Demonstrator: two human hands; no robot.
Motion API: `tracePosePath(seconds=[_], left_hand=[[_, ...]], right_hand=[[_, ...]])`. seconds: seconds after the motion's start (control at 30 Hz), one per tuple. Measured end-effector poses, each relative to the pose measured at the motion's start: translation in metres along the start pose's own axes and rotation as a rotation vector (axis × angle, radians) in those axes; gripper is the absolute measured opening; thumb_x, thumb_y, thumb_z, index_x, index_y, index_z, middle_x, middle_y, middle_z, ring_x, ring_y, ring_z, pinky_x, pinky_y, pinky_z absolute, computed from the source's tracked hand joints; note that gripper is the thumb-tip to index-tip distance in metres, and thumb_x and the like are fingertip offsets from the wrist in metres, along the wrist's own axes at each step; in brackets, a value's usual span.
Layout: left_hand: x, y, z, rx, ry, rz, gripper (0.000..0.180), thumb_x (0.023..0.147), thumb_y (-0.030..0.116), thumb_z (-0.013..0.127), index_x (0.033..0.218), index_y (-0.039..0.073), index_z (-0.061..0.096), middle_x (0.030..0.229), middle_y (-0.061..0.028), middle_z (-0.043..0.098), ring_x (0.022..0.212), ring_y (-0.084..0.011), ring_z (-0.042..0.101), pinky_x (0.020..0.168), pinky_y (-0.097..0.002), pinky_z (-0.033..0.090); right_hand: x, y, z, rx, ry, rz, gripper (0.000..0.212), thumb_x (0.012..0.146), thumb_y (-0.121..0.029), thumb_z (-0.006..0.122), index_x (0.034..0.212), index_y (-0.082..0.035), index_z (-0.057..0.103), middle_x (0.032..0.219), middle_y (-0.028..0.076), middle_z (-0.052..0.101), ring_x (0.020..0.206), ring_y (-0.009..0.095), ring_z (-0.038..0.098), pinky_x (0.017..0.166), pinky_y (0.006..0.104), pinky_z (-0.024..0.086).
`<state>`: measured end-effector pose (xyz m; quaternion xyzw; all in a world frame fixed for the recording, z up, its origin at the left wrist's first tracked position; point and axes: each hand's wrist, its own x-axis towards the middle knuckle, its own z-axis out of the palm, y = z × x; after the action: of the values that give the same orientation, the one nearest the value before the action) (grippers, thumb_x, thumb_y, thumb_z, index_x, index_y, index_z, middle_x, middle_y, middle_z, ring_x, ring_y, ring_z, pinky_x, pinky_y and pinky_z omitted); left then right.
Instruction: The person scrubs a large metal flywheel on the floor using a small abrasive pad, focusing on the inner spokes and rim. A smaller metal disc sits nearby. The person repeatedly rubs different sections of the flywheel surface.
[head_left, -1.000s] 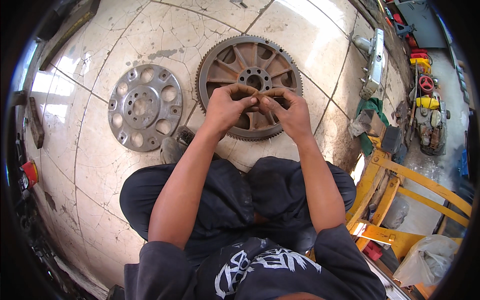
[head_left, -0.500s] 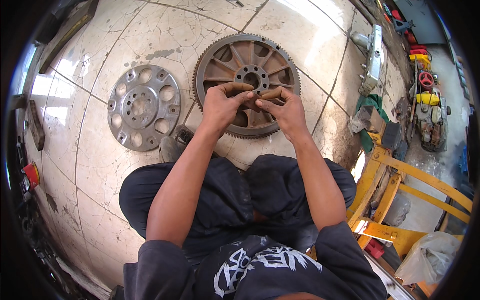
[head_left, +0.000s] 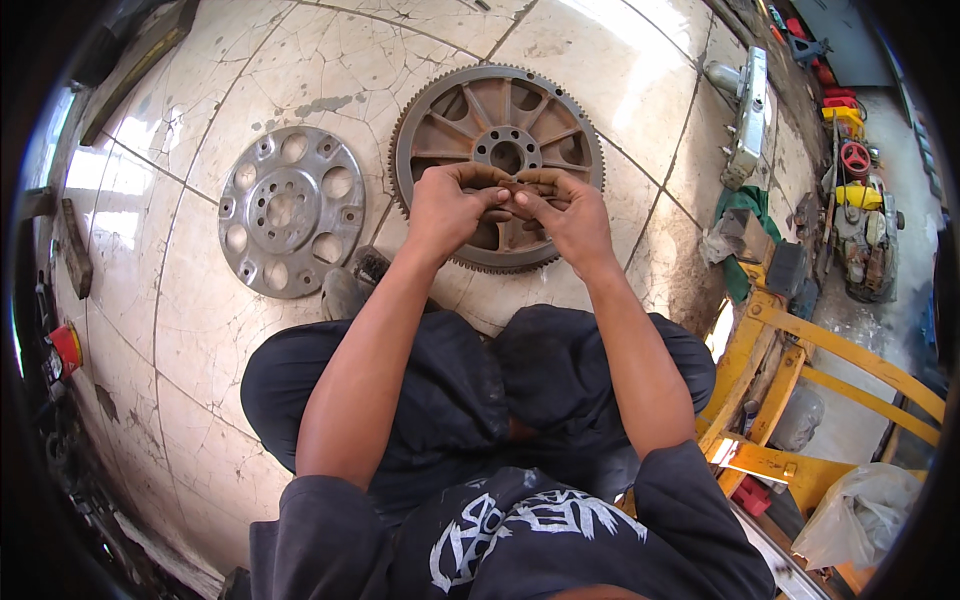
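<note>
A rusty flywheel (head_left: 440,133) with a toothed outer ring lies flat on the tiled floor ahead of me. Over its near half my two hands meet, fingertips touching. My left hand (head_left: 452,203) is closed in a pinch, thumb against forefinger. Closed the same way, my right hand (head_left: 566,212) presses its fingertips up to the left ones. Whatever sits between them is too small and hidden to name. To the left lies a shiny round metal plate (head_left: 258,208) with several large holes and a ring of small ones at its centre.
A yellow metal frame (head_left: 850,352) stands at the right, a clear plastic bag (head_left: 858,520) hanging by it. Beyond are a silver metal part (head_left: 746,120), a green cloth (head_left: 765,205) and a machine (head_left: 868,240). Wooden pieces (head_left: 76,250) lie at the left edge.
My fingertips have drawn closer together, the right hand shifting slightly left. The flywheel and the round plate lie as before; the whole view has shifted a little.
</note>
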<state>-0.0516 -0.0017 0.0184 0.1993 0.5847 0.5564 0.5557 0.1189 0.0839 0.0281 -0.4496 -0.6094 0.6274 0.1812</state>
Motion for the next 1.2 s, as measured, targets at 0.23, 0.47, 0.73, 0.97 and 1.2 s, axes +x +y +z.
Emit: tracePosePath(seconds=[0.23,0.47,0.73,0.97,1.2], left_hand=[[0.003,-0.001,-0.009,-0.080,-0.070,-0.121,0.022,0.095,-0.001,0.076,0.115,-0.011,0.074,0.109,-0.0183,0.078,0.093,-0.0237,0.079,0.081,-0.0327,0.069],[0.001,0.016,-0.019,-0.142,-0.097,-0.291,0.027,0.096,0.003,0.077,0.117,-0.013,0.073,0.110,-0.0204,0.077,0.099,-0.0284,0.079,0.087,-0.0349,0.068],[0.006,0.000,-0.027,-0.122,-0.022,-0.304,0.028,0.093,-0.004,0.075,0.119,-0.013,0.072,0.113,-0.0206,0.077,0.100,-0.0259,0.078,0.088,-0.0328,0.067],[0.006,0.014,-0.027,0.004,-0.044,-0.387,0.025,0.093,-0.001,0.076,0.117,-0.007,0.076,0.112,-0.0160,0.078,0.096,-0.0217,0.077,0.088,-0.0302,0.067],[0.018,-0.009,-0.035,0.372,0.001,-0.227,0.028,0.090,0.014,0.082,0.113,-0.001,0.081,0.098,-0.0121,0.081,0.089,-0.0181,0.076,0.075,-0.0330,0.061]], right_hand=[[-0.004,-0.001,0.004,-0.167,-0.013,-0.072,0.017,0.098,-0.003,0.075,0.115,0.002,0.076,0.102,0.009,0.080,0.093,0.013,0.076,0.082,0.0272,0.061],[-0.010,-0.001,0.011,-0.427,0.068,-0.431,0.020,0.089,0.006,0.071,0.105,-0.001,0.077,0.099,0.018,0.078,0.091,0.030,0.077,0.081,0.0364,0.060],[-0.027,0.002,0.040,-0.759,0.093,-0.695,0.035,0.084,0.005,0.070,0.117,-0.006,0.066,0.115,0.019,0.069,0.096,0.040,0.073,0.081,0.0476,0.060],[-0.015,0.013,0.020,-0.812,0.025,-0.721,0.030,0.082,0.002,0.074,0.110,-0.008,0.072,0.111,0.012,0.071,0.096,0.038,0.073,0.079,0.0456,0.061],[-0.003,0.008,0.016,-0.683,0.014,-0.639,0.021,0.086,-0.004,0.078,0.106,-0.008,0.077,0.103,0.014,0.075,0.094,0.036,0.073,0.082,0.0448,0.058]])
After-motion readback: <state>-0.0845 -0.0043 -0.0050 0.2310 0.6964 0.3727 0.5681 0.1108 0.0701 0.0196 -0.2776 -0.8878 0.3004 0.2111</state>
